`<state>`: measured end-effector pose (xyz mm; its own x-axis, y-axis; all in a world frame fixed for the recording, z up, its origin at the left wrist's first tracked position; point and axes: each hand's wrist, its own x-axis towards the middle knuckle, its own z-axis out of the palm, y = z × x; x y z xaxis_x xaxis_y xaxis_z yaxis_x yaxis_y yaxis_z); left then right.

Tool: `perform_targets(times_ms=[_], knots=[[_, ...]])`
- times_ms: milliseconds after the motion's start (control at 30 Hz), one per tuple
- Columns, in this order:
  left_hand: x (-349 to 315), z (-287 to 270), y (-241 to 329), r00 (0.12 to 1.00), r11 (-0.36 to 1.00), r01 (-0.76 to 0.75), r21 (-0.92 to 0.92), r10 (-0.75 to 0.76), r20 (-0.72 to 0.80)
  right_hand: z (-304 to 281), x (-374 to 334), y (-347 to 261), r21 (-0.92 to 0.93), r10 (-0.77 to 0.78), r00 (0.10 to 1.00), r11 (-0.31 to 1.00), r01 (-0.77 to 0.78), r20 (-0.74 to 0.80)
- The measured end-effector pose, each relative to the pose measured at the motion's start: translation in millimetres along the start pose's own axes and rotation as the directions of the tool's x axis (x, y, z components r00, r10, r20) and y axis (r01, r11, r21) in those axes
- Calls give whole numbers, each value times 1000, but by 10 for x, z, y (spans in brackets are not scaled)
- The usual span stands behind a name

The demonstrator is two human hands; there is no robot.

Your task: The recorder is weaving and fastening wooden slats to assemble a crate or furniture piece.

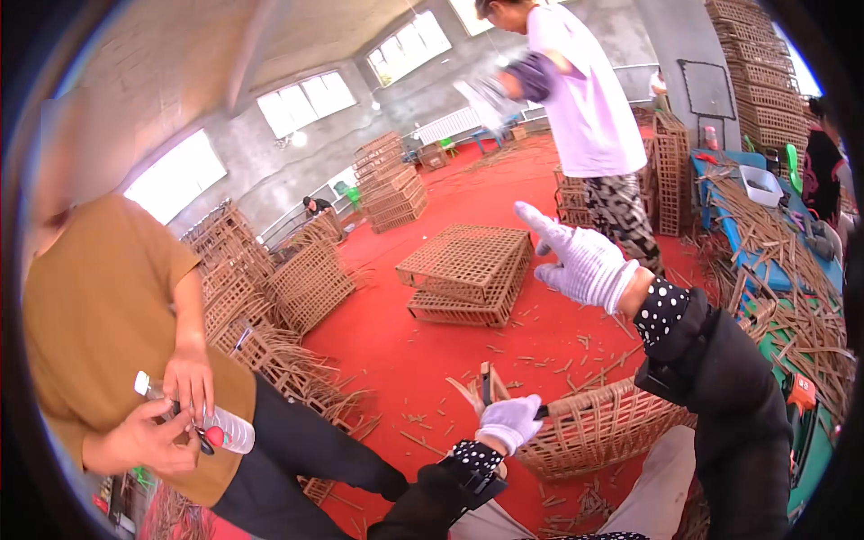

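Note:
A partly woven brown basket (612, 432) leans across my lap, its openwork side facing up. My left hand (510, 423), in a pale knit glove, is closed at the basket's left end, where a dark frame bar and loose strips (468, 393) stick out. The glove hides exactly what lies under the fingers. Raised above the basket, my right hand (580, 256) wears a striped pale glove and touches nothing. Its index finger stretches away to the upper left, and the other fingers are partly bent.
At left stands a person in a brown shirt (135, 306) holding a clear bottle (232, 430). Ahead, stacked woven trays (468, 261) sit on the red floor (378, 333) among strip scraps. Another person (585, 99) stands beyond. A blue table (751, 238) with strips stands right.

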<state>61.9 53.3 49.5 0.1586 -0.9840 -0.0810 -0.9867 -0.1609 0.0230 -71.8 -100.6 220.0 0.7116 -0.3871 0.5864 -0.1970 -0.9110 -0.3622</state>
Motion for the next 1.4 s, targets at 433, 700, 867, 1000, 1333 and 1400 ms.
perform_targets(times_ms=[433, 700, 867, 1000, 1333, 1400], knots=[[-406, 112, 19, 996, 997, 45, -70, -40, 84, 168, 173, 125, 1, -74, 993, 997, 75, -88], [-730, 89, 150, 1000, 983, 16, -182, -20, -18, 237, 27, -67, 677, -132, 967, 734, -53, 219], [-758, 181, 149, 987, 982, -62, -176, 34, -159, 795, -232, -434, 967, -409, 886, -33, -252, 217], [-648, 203, 256, 987, 978, -100, -181, 74, -144, 776, -359, -441, 938, -62, 986, 323, -129, 157], [-576, -126, 459, 967, 962, -238, -137, 247, 57, -18, -2795, 103, 839, 759, 645, 402, -366, -82], [-577, -105, 490, 942, 930, -329, -163, 335, 7, -215, -3878, 82, 331, 568, 560, 817, -472, -603]])
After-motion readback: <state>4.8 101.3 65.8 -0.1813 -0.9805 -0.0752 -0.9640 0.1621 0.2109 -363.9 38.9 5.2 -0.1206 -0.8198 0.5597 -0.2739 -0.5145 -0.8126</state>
